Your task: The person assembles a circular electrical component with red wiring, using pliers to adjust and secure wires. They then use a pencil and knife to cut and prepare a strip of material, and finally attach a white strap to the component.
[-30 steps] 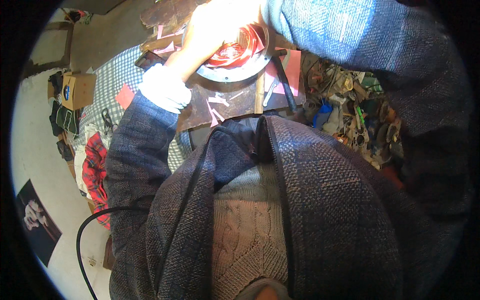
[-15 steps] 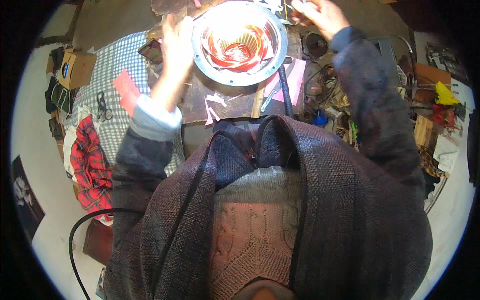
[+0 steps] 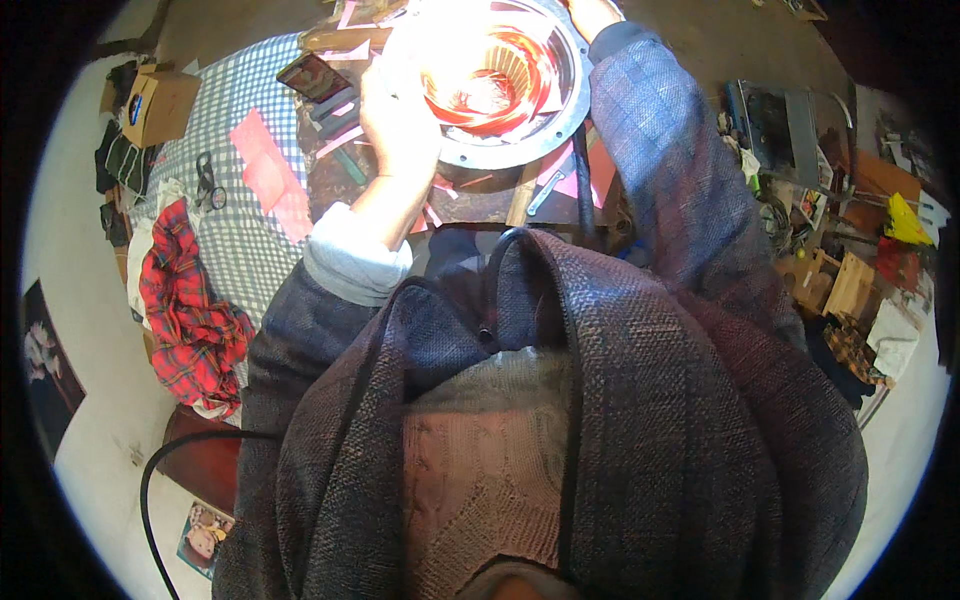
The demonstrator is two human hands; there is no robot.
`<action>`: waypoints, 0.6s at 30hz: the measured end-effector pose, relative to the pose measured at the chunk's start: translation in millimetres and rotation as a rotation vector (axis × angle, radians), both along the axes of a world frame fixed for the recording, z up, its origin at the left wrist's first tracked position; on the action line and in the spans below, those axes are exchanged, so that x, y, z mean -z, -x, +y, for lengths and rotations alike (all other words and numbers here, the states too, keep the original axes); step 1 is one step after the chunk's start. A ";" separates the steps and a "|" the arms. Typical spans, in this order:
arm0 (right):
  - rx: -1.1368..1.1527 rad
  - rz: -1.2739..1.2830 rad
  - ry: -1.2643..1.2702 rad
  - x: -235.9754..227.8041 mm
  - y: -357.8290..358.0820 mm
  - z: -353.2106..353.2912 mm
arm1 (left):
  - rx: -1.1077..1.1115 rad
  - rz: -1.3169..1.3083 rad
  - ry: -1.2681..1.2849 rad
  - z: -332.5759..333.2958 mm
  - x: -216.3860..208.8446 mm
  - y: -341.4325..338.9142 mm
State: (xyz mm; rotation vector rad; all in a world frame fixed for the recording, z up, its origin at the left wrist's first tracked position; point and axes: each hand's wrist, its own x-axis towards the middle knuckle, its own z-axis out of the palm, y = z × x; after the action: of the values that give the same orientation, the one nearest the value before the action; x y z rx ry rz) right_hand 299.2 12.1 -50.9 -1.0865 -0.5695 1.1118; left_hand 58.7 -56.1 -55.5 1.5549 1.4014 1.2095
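Stator: copper-wound motor stator [image 3: 482,122] in a round metal housing, at the top of the view, over the bench; the glare of a strong light whites out its upper left.
Left hand: the left hand [image 3: 402,122] lies against the housing's left side, back of the hand toward the camera; fingers lost in the glare, so cannot tell whether it grips.
Right hand: the right hand [image 3: 594,16] is at the housing's far right, beside the rim, cut by the top edge; cannot tell if it grasps anything.
Bore: open end up toward the camera, slotted inner wall showing; the bore axis, taken as the long axis, runs roughly along the line of sight. Housing depth hidden.
Flange: bolt-holed metal ring [image 3: 500,153] around the red-copper coils.
Bench: dark wooden top [image 3: 478,207] with a wooden strip [image 3: 522,197], a light-blue-handled knife [image 3: 546,192], pink paper [image 3: 602,172] and a black rod-like handle [image 3: 583,185] on the near right.
Left side: phone [image 3: 313,77] near the edge of a gingham cloth [image 3: 235,88]; pink strips [image 3: 268,178] on the cloth; cardboard box [image 3: 162,105] and red plaid garment [image 3: 190,310] beyond.
Room: pale wall [image 3: 105,400] at left; yellow bag [image 3: 907,220] and wooden box [image 3: 850,284] amid clutter at right.
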 end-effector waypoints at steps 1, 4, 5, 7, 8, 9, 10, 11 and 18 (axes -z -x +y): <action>0.012 0.013 -0.001 0.2 -1.0 -6.7 | 0.041 0.003 0.026 3.4 2.3 2.6; 0.067 0.051 0.025 0.8 -1.1 -40.8 | 0.249 0.031 -0.053 26.9 6.1 15.0; 0.103 0.070 0.035 1.5 0.9 -57.4 | 0.350 0.050 -0.092 39.5 6.2 19.1; 0.181 0.107 0.062 7.4 8.0 -86.9 | 0.553 0.197 -0.169 71.2 5.7 20.7; 0.225 0.122 0.074 12.2 13.3 -100.5 | 0.660 0.116 -0.082 85.1 5.4 18.0; 0.268 0.131 0.087 17.7 18.7 -112.3 | 0.738 0.077 0.062 97.6 4.1 14.4; 0.315 0.139 0.100 22.9 23.9 -121.8 | 0.816 0.040 0.209 107.2 1.8 11.0; 0.360 0.133 0.115 26.9 28.2 -127.8 | 0.835 0.190 0.172 114.1 -1.8 6.7; 0.083 -0.135 0.123 -26.7 9.5 -200.0 | 0.770 0.398 -0.082 108.6 -51.2 -17.0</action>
State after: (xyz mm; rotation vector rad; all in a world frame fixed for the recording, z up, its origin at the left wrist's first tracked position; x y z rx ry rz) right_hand 289.8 -187.9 -24.3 -1.2886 -0.5623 1.0163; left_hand 75.7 52.5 -4.3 2.1880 0.8141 0.5082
